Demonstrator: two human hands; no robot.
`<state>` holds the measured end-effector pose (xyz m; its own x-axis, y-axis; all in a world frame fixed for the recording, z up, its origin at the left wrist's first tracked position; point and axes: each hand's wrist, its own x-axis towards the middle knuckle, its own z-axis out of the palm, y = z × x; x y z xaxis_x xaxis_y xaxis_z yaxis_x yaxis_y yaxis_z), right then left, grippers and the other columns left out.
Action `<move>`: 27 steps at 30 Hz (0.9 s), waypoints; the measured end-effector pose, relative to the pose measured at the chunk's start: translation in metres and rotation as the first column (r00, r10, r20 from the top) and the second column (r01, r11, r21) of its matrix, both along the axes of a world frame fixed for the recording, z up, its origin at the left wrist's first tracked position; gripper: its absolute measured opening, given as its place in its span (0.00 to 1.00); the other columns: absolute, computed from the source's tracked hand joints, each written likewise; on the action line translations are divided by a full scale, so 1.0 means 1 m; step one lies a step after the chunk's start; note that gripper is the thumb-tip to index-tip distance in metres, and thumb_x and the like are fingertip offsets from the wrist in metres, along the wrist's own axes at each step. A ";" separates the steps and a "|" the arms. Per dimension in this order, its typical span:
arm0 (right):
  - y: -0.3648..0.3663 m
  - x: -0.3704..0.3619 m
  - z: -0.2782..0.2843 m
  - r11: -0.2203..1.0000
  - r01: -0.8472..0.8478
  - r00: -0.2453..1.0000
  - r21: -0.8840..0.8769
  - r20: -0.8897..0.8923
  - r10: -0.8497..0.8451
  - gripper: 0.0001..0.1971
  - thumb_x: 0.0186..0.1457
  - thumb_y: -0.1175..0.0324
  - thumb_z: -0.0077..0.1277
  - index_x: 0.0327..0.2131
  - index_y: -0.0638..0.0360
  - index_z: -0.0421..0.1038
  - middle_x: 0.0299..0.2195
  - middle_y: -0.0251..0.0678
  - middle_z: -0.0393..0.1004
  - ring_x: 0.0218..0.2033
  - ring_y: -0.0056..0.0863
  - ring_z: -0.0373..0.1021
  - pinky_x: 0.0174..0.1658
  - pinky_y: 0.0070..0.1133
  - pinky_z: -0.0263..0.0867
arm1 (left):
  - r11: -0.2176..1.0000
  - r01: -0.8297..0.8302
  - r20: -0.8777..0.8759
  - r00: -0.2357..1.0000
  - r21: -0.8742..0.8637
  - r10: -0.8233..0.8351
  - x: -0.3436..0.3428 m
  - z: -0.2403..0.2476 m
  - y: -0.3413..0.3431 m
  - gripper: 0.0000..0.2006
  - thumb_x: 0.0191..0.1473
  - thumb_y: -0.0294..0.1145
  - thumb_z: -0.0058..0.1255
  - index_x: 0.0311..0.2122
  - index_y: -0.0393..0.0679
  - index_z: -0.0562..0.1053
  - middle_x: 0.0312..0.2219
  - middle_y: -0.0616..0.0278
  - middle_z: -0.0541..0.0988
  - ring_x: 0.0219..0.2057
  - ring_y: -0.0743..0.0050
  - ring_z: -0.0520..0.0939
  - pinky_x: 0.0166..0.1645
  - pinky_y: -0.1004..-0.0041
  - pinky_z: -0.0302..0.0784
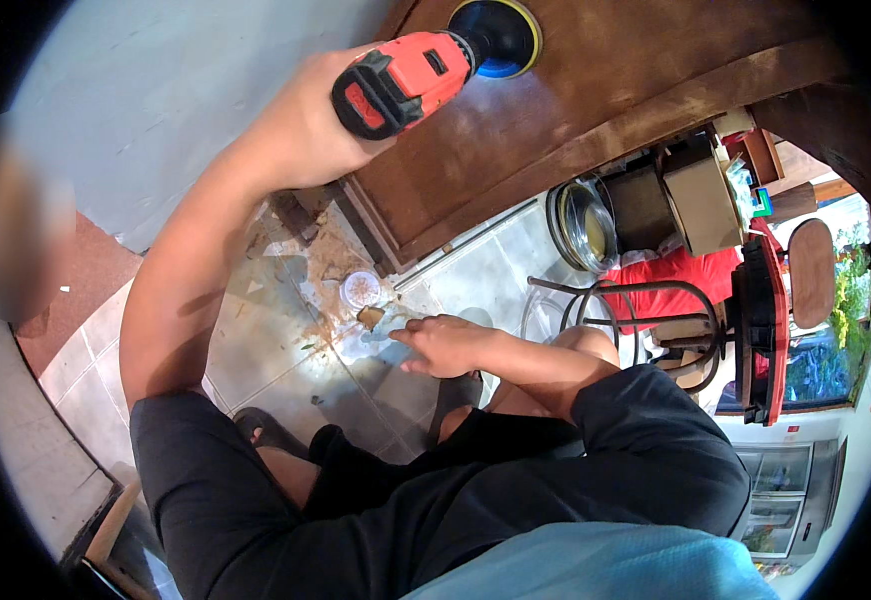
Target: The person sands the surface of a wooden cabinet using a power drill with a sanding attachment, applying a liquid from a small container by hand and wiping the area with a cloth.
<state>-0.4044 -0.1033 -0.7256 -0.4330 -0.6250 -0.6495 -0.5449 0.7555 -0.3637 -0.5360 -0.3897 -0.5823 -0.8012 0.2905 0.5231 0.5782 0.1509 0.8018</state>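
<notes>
My left hand (321,130) is closed round the grip of a red and black cordless drill (411,80), held up at arm's length. A round black pad with a yellow rim (496,38) is fitted at the tool's front. That pad sits at the face of a brown wooden panel (556,115); whether it presses on the wood I cannot tell. Lower down, my right hand (443,345) hangs over the tiled floor, fingers apart and holding nothing. Near its fingertips are a small whitish round tub (361,290) and a brown scrap (370,318) on the floor.
Brown dust and debris lie on the tiles (266,330) below the panel's corner. To the right stand a metal-framed chair (646,320), a cardboard box (701,205), a coil in plastic wrap (583,225) and a red bag (671,280). A pale wall (186,100) rises on the left.
</notes>
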 end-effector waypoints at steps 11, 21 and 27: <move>0.008 0.000 0.009 1.000 0.015 1.000 -0.027 -0.007 -0.016 0.32 0.66 0.52 0.53 0.64 0.66 0.65 0.51 0.57 0.76 0.53 0.56 0.74 0.57 0.41 0.70 | 0.981 0.083 -0.037 0.995 -0.176 -0.091 -0.008 0.006 -0.004 0.15 0.44 0.24 0.62 0.39 0.37 0.73 0.27 0.62 0.76 0.29 0.72 0.72 0.40 0.69 0.75; 0.007 -0.001 0.014 1.000 0.014 1.000 -0.028 -0.013 -0.014 0.31 0.66 0.53 0.53 0.63 0.67 0.66 0.50 0.57 0.76 0.52 0.56 0.75 0.57 0.41 0.70 | 0.982 0.116 -0.145 0.980 -0.151 -0.138 -0.015 -0.002 -0.003 0.17 0.44 0.22 0.62 0.43 0.37 0.75 0.27 0.59 0.78 0.29 0.69 0.72 0.43 0.69 0.76; 0.008 0.001 0.013 1.000 0.011 1.000 -0.001 -0.005 -0.011 0.32 0.66 0.52 0.52 0.64 0.66 0.65 0.51 0.57 0.76 0.53 0.56 0.75 0.58 0.41 0.70 | 0.989 0.119 -0.132 0.983 -0.089 -0.130 -0.013 0.007 0.000 0.21 0.43 0.21 0.62 0.47 0.38 0.76 0.32 0.58 0.81 0.32 0.68 0.74 0.45 0.69 0.77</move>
<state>-0.4035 -0.0953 -0.7125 -0.4434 -0.6210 -0.6464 -0.5385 0.7610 -0.3618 -0.5487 -0.3893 -0.5754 -0.6782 0.4291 0.5966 0.7003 0.1313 0.7017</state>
